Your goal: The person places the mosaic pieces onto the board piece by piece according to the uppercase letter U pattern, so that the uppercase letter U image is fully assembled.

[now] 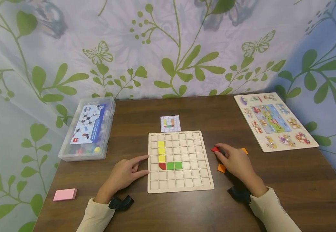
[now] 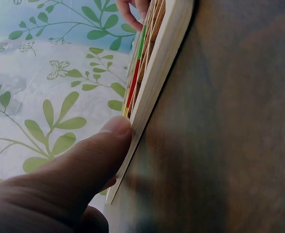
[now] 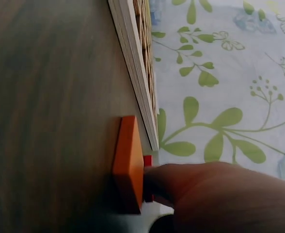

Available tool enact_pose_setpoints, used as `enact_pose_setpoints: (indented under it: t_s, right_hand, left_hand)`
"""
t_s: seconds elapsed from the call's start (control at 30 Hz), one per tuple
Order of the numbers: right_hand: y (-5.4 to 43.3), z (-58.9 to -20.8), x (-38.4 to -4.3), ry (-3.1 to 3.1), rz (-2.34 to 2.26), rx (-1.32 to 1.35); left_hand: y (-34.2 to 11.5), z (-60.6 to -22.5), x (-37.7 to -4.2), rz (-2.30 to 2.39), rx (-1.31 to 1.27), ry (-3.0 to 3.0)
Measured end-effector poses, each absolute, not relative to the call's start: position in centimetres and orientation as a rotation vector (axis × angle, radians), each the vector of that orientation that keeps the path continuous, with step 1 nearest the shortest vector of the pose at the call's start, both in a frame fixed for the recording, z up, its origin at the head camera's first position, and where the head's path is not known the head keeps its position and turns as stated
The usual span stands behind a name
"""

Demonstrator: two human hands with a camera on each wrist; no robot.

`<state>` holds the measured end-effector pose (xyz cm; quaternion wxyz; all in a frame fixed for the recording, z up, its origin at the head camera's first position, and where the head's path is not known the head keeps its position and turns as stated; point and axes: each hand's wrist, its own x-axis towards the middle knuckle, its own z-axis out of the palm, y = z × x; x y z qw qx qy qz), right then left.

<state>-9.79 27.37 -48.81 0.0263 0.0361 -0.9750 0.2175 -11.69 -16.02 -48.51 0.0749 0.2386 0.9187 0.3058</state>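
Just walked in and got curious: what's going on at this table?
Someone is working at a wooden grid board. Their left hand touches its left edge, while the right hand pinches a red tile beyond the right edge. On the board, three yellow squares, a red quarter-circle and two green squares form an L. Orange tiles lie nearby; a pattern card lies behind.

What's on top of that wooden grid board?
On the board: three yellow tiles, one red curved-edge tile and two green tiles. Whatever lies beneath them is covered.
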Motion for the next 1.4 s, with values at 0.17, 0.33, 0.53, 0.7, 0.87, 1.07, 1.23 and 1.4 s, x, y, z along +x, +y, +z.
enact_pose_setpoints:
  t_s: [0.17,0.33,0.53,0.7,0.87,1.07,1.23,1.4]
  right_hand:
    - [27.7,-48.8,-10.0,-3.047,0.637,0.215]
    - [27.9,-48.7,-10.1,-3.058,0.619,0.292]
    - [28.1,-48.7,-10.0,-3.031,0.635,0.339]
    - [28.3,-48.7,-10.0,-3.011,0.684,0.349]
    - [28.3,-48.6,-9.9,-3.003,0.71,0.398]
    - [27.5,-47.8,-9.8,-3.026,0.753,0.442]
    - [26.9,-47.5,-9.6,-3.062,0.776,0.45]
    - [26.5,-47.5,-9.4,-3.068,0.778,0.466]
  left_hand:
    - [-16.0,-48.5,-11.7,0.919,0.728,2.763]
    - [-16.1,-48.6,-11.7,0.921,0.73,2.761]
    - [-16.2,-48.8,-11.7,0.924,0.72,2.757]
    - [-16.2,-48.9,-11.8,0.926,0.737,2.765]
    - [-16.2,-49.1,-11.8,0.931,0.735,2.756]
    - [-16.2,-48.8,-11.8,0.929,0.73,2.749]
    - [-16.1,-48.7,-11.8,0.929,0.73,2.749]
    - [-16.1,-48.8,-11.7,0.946,0.726,2.741]
